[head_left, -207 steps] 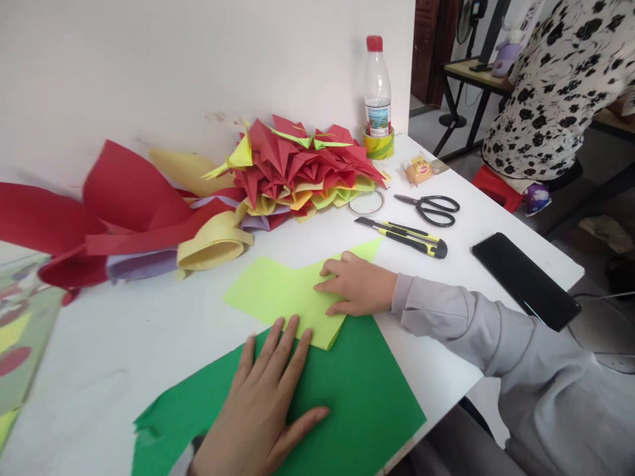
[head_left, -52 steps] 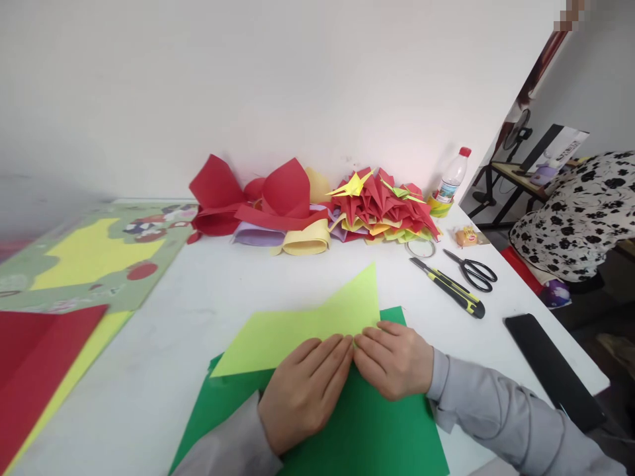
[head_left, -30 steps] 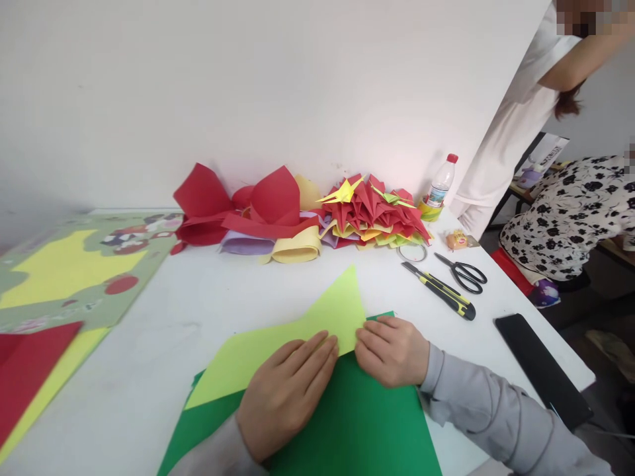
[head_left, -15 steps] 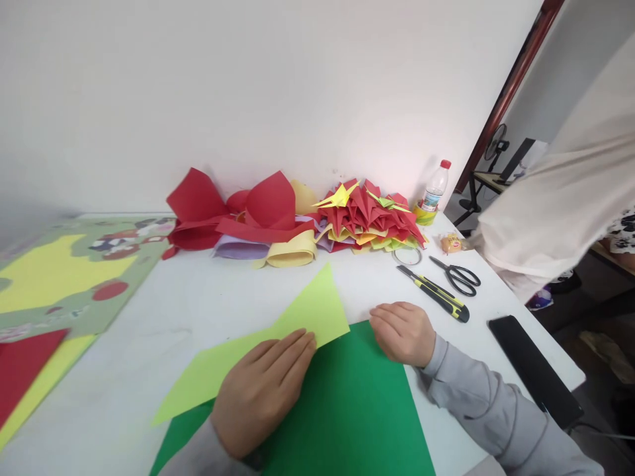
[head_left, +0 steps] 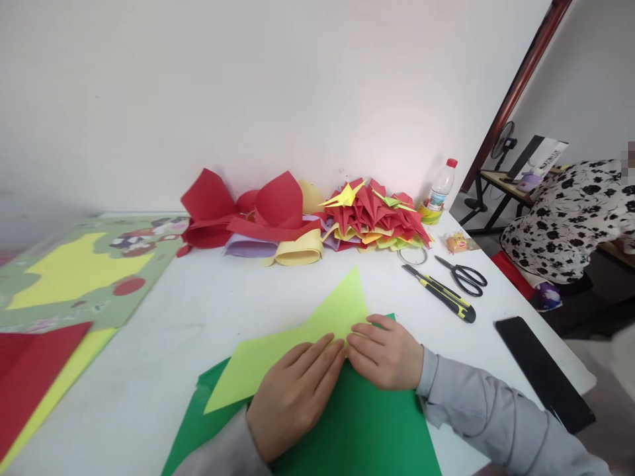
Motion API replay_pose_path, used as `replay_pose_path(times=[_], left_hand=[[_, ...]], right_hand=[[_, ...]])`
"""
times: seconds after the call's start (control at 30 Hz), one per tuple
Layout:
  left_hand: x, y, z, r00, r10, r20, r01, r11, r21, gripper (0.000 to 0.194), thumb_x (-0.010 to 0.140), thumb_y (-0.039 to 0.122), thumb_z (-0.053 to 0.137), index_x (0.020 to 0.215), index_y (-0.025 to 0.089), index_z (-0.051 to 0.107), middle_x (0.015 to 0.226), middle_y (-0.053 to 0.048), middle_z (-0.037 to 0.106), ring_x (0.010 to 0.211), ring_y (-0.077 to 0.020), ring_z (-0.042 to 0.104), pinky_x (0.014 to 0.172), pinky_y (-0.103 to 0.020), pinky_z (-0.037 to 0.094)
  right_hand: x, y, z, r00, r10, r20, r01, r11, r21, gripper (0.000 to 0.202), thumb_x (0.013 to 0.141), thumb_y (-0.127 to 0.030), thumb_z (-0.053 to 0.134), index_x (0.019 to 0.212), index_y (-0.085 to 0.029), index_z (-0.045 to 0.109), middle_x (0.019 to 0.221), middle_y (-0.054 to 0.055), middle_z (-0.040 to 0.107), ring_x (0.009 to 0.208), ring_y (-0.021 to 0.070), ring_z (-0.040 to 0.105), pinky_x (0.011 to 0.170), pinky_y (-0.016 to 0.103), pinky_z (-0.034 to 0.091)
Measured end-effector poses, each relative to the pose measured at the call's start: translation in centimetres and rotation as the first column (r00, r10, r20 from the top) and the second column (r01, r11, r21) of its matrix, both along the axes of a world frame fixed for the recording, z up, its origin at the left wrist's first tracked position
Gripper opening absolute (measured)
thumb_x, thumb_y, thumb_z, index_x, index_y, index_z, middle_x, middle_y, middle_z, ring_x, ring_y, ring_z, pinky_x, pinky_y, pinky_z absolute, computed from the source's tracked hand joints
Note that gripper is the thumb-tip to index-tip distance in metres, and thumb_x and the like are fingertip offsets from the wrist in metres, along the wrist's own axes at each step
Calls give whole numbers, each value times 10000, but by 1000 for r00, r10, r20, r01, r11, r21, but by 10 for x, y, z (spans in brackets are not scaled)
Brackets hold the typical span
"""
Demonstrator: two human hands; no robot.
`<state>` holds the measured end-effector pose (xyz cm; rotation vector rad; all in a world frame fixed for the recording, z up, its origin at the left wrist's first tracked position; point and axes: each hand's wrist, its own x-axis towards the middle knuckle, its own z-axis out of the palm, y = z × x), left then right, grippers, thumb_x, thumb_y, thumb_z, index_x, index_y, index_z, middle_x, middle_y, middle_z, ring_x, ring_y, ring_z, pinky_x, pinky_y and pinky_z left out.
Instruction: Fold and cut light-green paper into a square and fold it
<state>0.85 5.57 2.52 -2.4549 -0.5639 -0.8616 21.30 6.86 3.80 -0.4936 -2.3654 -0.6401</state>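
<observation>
A folded sheet of yellow-green paper (head_left: 278,354) lies aslant over a larger green sheet (head_left: 367,423), its pointed end facing the back of the table. My left hand (head_left: 300,390) rests flat on the yellow-green paper, fingers stretched along its lower edge. Against the right end of that paper lies my right hand (head_left: 387,354), its fingers extended and slightly spread. The fingertips of both hands nearly meet at the near edge. Both thumbs are mostly hidden.
Red and pastel paper shapes (head_left: 278,205) and a heap of folded paper (head_left: 374,215) line the wall. A bottle (head_left: 439,192), utility knife (head_left: 441,294), scissors (head_left: 464,274) and black phone (head_left: 543,370) are at right. A patterned board (head_left: 169,264) and red paper (head_left: 40,370) lie left.
My right hand has moved left onto the yellow-green paper, beside my left hand. The paper sits further right in view. The pale sleeve at right has gone, and a person in floral clothing shows there.
</observation>
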Motion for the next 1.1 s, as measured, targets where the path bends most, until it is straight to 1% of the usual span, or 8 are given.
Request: replay_pose_path(times=[0.2,0.43,0.6,0.7,0.83,0.93,1.0,1.1], left_hand=[[-3,7,5,999,31,30,-31,999,21,163,914,83,504,938,90,665,946,-91,756,929,-255,702,762,-375,500],[-24,21,15,998,57,5,-57,992,110,107,889,75,563,929,69,662,922,-115,756,886,-255,711,734,-370,513],[-37,29,21,995,97,18,-99,981,168,104,875,70,583,947,78,656,892,-106,759,834,-246,720,701,-368,521],[-43,33,24,993,114,20,-116,974,196,101,878,81,584,950,96,653,891,-100,762,823,-241,725,681,-363,527],[-53,37,27,987,153,48,-160,960,231,97,897,142,578,955,175,648,873,-52,769,800,-216,733,662,-345,538],[-63,39,27,978,198,68,-208,955,214,108,909,187,564,976,221,641,887,-9,772,819,-207,734,670,-343,550],[-70,41,23,972,219,87,-232,953,195,113,897,193,578,984,220,645,901,-8,772,826,-215,734,673,-347,554],[-77,41,14,936,273,221,-296,952,76,161,857,191,621,1010,203,667,915,-33,772,784,-237,732,664,-358,560]], right_hand=[[8,2,2,999,-47,-22,47,999,-16,198,935,-105,493,810,-150,639,858,63,719,881,178,638,824,355,471],[29,11,4,985,-122,-123,118,992,-38,200,922,-78,453,928,-136,643,914,82,737,918,204,650,802,374,460],[41,16,3,972,-179,-152,169,983,-78,219,898,-70,457,990,-141,643,968,83,745,934,213,648,770,375,463],[43,18,5,968,-192,-163,181,980,-81,234,895,-62,453,1004,-147,642,972,82,747,930,210,649,758,371,464],[44,19,7,963,-207,-174,198,978,-68,240,876,-39,471,1009,-141,642,965,85,749,920,213,655,747,367,466],[47,20,7,958,-221,-182,210,975,-74,256,871,-37,470,1012,-157,646,972,78,749,919,210,658,748,362,470],[50,21,5,954,-234,-188,222,971,-83,284,861,-28,456,1026,-160,646,981,83,747,920,215,661,745,365,473],[55,23,1,940,-255,-227,237,966,-102,312,842,-19,456,1052,-153,644,976,101,744,914,232,667,738,373,488]])
